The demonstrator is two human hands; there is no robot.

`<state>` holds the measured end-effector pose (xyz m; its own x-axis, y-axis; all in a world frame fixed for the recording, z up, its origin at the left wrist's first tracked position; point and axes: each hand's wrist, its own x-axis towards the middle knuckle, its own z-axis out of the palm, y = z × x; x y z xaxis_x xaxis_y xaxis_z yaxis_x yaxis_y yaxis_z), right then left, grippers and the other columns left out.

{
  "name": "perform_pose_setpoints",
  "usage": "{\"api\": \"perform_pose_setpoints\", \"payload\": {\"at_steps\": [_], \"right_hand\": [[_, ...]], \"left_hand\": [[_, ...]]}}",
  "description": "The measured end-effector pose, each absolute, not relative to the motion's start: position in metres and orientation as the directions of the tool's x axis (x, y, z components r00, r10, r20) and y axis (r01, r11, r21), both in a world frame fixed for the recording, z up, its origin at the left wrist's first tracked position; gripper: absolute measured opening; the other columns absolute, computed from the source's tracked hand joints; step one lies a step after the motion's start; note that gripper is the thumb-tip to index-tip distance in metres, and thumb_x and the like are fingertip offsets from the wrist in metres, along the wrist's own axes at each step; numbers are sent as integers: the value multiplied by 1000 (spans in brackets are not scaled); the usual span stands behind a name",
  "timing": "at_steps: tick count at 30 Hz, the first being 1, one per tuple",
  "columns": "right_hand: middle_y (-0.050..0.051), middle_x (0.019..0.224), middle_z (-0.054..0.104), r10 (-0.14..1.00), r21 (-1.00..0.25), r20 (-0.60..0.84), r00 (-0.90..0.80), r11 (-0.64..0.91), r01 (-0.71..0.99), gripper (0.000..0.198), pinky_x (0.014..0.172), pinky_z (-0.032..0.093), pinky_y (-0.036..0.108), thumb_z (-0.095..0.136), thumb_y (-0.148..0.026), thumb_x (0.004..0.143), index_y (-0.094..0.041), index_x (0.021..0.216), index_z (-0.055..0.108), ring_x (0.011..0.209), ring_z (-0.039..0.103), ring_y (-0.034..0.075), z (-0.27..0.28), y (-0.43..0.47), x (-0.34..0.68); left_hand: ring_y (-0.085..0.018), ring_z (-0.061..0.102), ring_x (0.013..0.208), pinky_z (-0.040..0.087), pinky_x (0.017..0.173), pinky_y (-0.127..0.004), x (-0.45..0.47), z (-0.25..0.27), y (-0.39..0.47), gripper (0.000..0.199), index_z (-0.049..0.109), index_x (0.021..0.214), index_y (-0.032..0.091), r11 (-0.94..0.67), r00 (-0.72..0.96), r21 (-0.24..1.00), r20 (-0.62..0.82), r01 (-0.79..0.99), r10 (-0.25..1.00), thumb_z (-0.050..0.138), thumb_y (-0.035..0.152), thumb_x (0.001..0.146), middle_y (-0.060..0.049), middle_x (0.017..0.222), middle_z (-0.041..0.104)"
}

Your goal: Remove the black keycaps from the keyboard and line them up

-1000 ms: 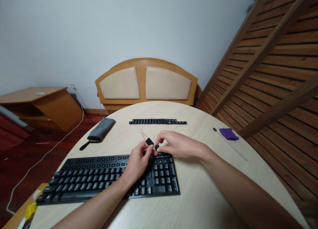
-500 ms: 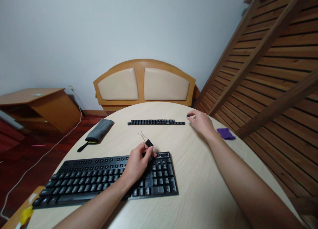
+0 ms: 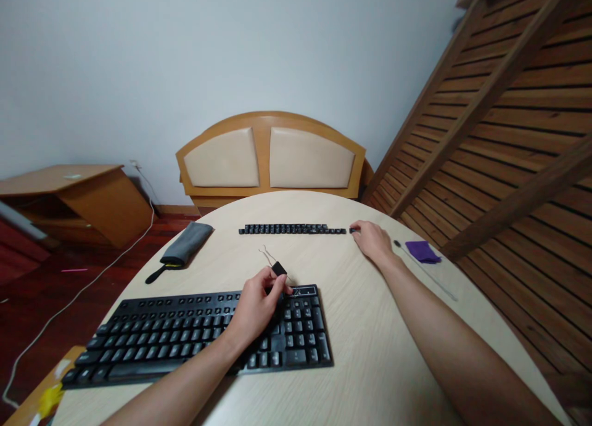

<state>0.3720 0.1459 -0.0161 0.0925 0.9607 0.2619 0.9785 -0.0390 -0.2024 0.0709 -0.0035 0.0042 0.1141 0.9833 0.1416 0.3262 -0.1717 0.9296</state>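
My left hand (image 3: 261, 296) is closed on a keycap puller (image 3: 279, 269) with a black handle and thin wire prongs pointing away from me. It rests over the upper right part of a black keyboard (image 3: 176, 327), whose top rows show bare key sockets. Far across the table, my right hand (image 3: 372, 241) pinches a small black keycap (image 3: 353, 230) at the tabletop. That keycap sits just right of the end of a line of removed keycaps (image 3: 287, 229), with a small gap between. The fingers partly hide it.
A grey pouch (image 3: 187, 244) lies at the table's left. Near the right edge are a folded purple cloth (image 3: 422, 251) and a thin brush-like tool (image 3: 423, 269). A padded wooden headboard (image 3: 271, 121) stands behind the round table (image 3: 365, 339); wooden slats lean at right.
My right hand has come down and slightly nearer with the keycap, level with the lower row of the line. The thin tool beside the cloth now shows. My left hand stays put.
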Motion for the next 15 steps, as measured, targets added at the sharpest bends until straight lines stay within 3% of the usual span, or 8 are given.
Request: {"api": "perform_pose_setpoints", "payload": {"at_steps": [15], "right_hand": [[5,108,73,960,-237,267,83,-18,971,26,79,47,32,56,-24,84,-24,106,70,99,66,24,-14,144,366]], "left_hand": [[-19,70,76,48,75,-30,70,3,-3,27,53,75,19,-172,129,926,136,336,982,52,40,93,-4,76,74]]}}
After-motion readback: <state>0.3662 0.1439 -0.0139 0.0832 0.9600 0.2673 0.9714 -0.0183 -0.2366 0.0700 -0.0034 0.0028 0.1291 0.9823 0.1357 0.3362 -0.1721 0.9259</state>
